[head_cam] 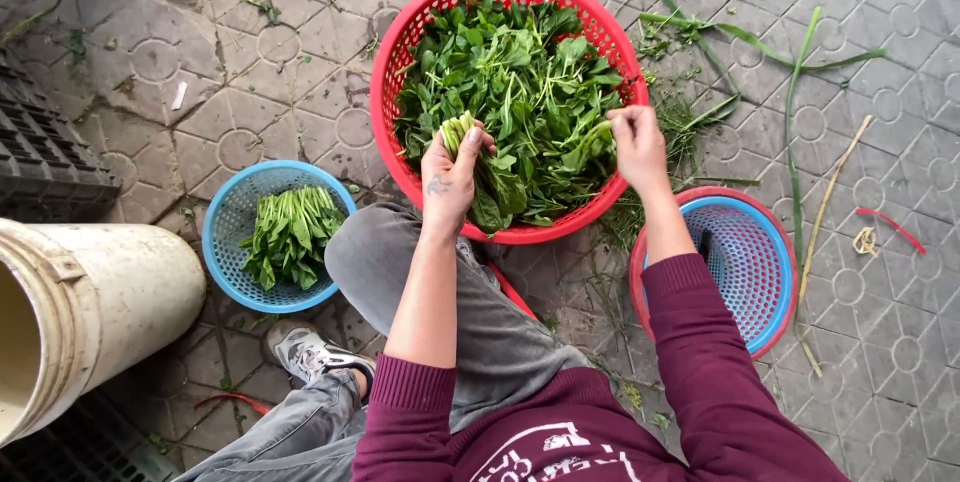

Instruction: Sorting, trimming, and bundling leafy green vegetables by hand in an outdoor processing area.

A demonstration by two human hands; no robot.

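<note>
Clamped in your left hand [450, 177] is a bunch of leafy greens [468, 147], the fingers wrapped tight around the pale stem ends, which stick up above the fist, while the leaves hang down over the near rim of the red basket [400, 42]. Your right hand [638, 147] pinches a single green stalk [590, 137] between thumb and fingertips, just inside the red basket's right rim.

Take that red basket as your marker. It is heaped with loose greens [510, 72], and both of your hands hover over its near half. Left of it and nearer to you lies a big cream bucket [90, 312] on its side. To the right of the red basket, close to your right forearm, stands a blue basket nested in a red one [765, 252]. Left of the red basket sits a small blue basket [225, 232] with a tidy sheaf of trimmed greens [290, 232]. Your grey-trousered knee [390, 252] touches the red basket's near rim. Right of the red basket, long discarded blades [795, 112] and clippings lie on the paving, and farther right a small red band [890, 225].
</note>
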